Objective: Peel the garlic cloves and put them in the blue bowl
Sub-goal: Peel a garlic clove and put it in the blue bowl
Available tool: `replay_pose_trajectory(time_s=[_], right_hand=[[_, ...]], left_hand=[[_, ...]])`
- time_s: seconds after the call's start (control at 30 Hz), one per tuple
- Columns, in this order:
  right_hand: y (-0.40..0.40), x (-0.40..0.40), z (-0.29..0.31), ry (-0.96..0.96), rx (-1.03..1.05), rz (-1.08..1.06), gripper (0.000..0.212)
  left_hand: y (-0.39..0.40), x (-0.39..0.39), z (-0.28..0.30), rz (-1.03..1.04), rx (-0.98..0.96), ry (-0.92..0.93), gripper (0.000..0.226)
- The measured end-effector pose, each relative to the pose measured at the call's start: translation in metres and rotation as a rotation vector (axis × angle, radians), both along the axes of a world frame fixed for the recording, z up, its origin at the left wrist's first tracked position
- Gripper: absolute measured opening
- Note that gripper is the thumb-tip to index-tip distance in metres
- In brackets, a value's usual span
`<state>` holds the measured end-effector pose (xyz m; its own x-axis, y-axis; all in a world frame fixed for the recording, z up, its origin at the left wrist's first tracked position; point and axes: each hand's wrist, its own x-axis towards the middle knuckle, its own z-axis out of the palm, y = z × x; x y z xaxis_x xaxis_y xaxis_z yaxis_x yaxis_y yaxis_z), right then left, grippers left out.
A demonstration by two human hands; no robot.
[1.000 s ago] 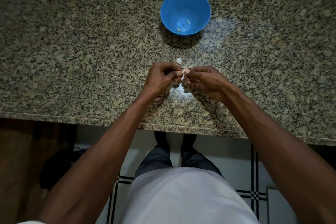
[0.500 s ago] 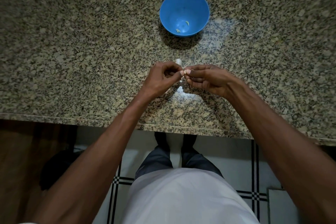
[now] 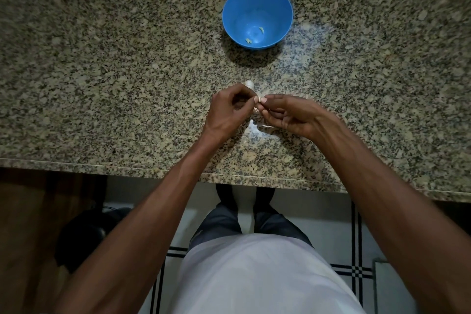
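The blue bowl (image 3: 257, 16) stands on the granite counter ahead of me, with two pale peeled cloves (image 3: 261, 30) on its bottom. My left hand (image 3: 229, 111) and my right hand (image 3: 288, 115) meet fingertip to fingertip above the counter. Together they pinch a small pale garlic clove (image 3: 260, 99), which is mostly hidden by the fingers. Just beyond my left hand a pale piece of garlic (image 3: 249, 84) lies on the counter. A bit of pale skin (image 3: 255, 110) shows below the fingertips.
The speckled granite counter (image 3: 102, 71) stretches wide to both sides; its front edge (image 3: 127, 167) runs across below my wrists. Beneath it are a tiled floor and a dark object (image 3: 84, 232) at lower left.
Both hands stay together on the clove; the fingers have shifted slightly and the right hand's lower fingers have loosened. The bowl has not moved.
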<state>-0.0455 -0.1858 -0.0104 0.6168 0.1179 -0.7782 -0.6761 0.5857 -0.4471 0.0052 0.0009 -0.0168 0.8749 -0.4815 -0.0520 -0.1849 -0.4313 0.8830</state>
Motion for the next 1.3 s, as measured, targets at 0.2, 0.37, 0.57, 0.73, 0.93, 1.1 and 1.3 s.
replay_pose_trajectory(time_s=[0.2,0.37,0.57,0.73,0.93,1.1,1.3], right_hand=[[-0.003,-0.002,-0.001,0.006,-0.031,0.074,0.017],[-0.004,-0.005,0.001,-0.013,-0.120,0.065,0.027],[0.000,-0.014,0.008,-0.092,-0.236,0.076,0.021],[0.013,-0.021,0.001,-0.234,-0.459,0.121,0.020],[0.007,-0.027,-0.009,-0.232,-0.505,0.123,0.019],[-0.010,-0.025,-0.006,-0.213,-0.551,0.051,0.018],[-0.016,-0.016,-0.004,-0.208,-0.473,-0.006,0.022]], left_hand=[[0.002,0.001,-0.002,-0.048,-0.036,0.068,0.022],[0.001,0.001,-0.003,-0.076,-0.033,0.059,0.022],[-0.001,0.000,-0.011,-0.066,0.014,0.060,0.016],[-0.007,-0.007,-0.014,0.031,0.044,0.113,0.012],[-0.004,-0.011,-0.022,0.221,0.072,0.191,0.011],[0.001,-0.009,-0.026,0.207,0.138,0.096,0.013],[0.001,-0.008,-0.030,0.142,0.232,-0.061,0.018]])
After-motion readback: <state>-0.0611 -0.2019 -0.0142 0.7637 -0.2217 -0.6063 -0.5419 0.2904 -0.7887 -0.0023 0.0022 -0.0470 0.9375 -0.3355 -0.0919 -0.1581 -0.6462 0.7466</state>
